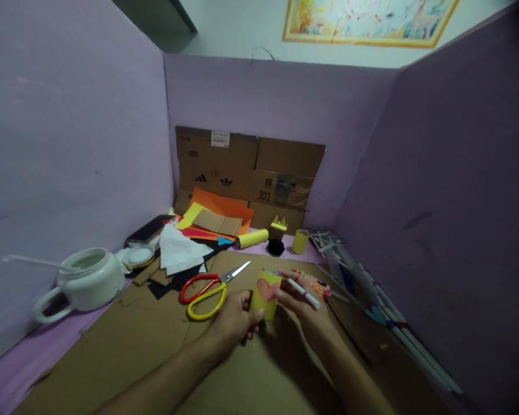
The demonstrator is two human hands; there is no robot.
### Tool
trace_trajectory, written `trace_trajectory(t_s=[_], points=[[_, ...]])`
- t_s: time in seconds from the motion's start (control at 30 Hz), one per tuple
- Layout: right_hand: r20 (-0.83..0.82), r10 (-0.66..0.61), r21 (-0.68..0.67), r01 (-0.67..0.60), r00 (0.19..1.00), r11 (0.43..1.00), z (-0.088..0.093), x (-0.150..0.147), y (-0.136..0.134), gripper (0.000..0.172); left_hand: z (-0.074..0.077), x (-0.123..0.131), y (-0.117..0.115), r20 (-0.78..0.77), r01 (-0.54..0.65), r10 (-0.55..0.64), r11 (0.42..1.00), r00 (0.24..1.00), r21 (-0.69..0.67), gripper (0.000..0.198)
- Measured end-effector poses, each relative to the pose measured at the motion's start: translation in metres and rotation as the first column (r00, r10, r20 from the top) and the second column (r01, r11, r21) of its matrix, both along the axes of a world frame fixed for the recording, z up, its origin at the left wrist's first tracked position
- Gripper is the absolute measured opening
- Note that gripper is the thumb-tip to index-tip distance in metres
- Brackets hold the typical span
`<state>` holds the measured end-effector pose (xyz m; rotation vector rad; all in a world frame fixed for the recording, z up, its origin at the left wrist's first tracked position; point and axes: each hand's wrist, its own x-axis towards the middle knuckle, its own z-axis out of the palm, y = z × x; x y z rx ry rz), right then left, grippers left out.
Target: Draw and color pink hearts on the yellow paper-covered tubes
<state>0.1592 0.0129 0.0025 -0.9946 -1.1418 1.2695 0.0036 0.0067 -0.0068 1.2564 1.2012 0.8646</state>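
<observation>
My left hand (237, 317) is closed on the lower left side of a short yellow paper-covered tube (269, 311), held upright above the cardboard. A pinkish-red heart (267, 290) lies on the tube's front. My right hand (305, 308) is at the tube's right side, its fingertips near the heart; whether they press on it I cannot tell. Held between the fingers of this hand is a white pen (305, 293) with a dark band, slanting down to the right. Scissors (225, 279) with one red and one yellow handle lie partly open left of the tube.
A white mug (93, 282) with a stick in it stands at left. Paper sheets (179, 248), a yellow roll (251, 238), a yellow-eared piece (279, 226) and a small yellow tube (300, 241) are behind. Marker pens (409, 331) lie along the right wall. A cardboard sheet (125, 340) covers the table.
</observation>
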Motion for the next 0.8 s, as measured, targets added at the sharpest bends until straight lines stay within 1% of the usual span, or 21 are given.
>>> trace_trajectory(t_s=[0.07,0.13,0.23,0.33,0.4,0.43,0.53,0.67,0.8], points=[[0.060,-0.062,0.043,0.060,0.996,0.997,0.001,0.006,0.002,0.043,0.000,0.003,-0.001,-0.026,0.011,-0.010,0.999,1.000,0.031,0.011],[0.120,-0.085,0.080,0.076,0.989,0.994,0.003,0.011,0.005,0.041,-0.001,0.006,-0.001,-0.054,0.018,-0.015,0.998,0.998,0.068,0.014],[0.212,-0.083,0.136,0.055,0.974,0.989,0.007,0.014,0.010,0.038,-0.002,0.009,0.003,-0.095,0.018,-0.006,0.992,0.995,0.128,0.023],[0.300,-0.085,0.216,0.019,0.950,0.976,0.015,0.014,0.024,0.037,0.001,0.007,0.013,-0.127,-0.029,0.060,0.972,0.990,0.233,0.039],[0.343,-0.110,0.277,0.011,0.933,0.961,0.020,0.014,0.040,0.037,0.003,0.003,0.020,-0.149,-0.092,0.142,0.950,0.978,0.299,0.049],[0.360,-0.129,0.305,0.014,0.924,0.952,0.023,0.014,0.050,0.038,0.004,-0.001,0.023,-0.164,-0.125,0.184,0.941,0.969,0.315,0.051],[0.408,-0.194,0.380,0.027,0.892,0.925,0.028,0.023,0.084,0.037,0.001,-0.013,0.027,-0.206,-0.188,0.262,0.929,0.943,0.320,0.046],[0.451,-0.295,0.437,0.079,0.842,0.896,0.032,0.052,0.131,0.038,-0.010,-0.026,0.020,-0.231,-0.189,0.261,0.937,0.937,0.294,0.037],[0.481,-0.398,0.440,0.178,0.781,0.880,0.027,0.087,0.166,0.039,-0.016,-0.027,0.010,-0.274,-0.138,0.227,0.941,0.935,0.308,0.035]])
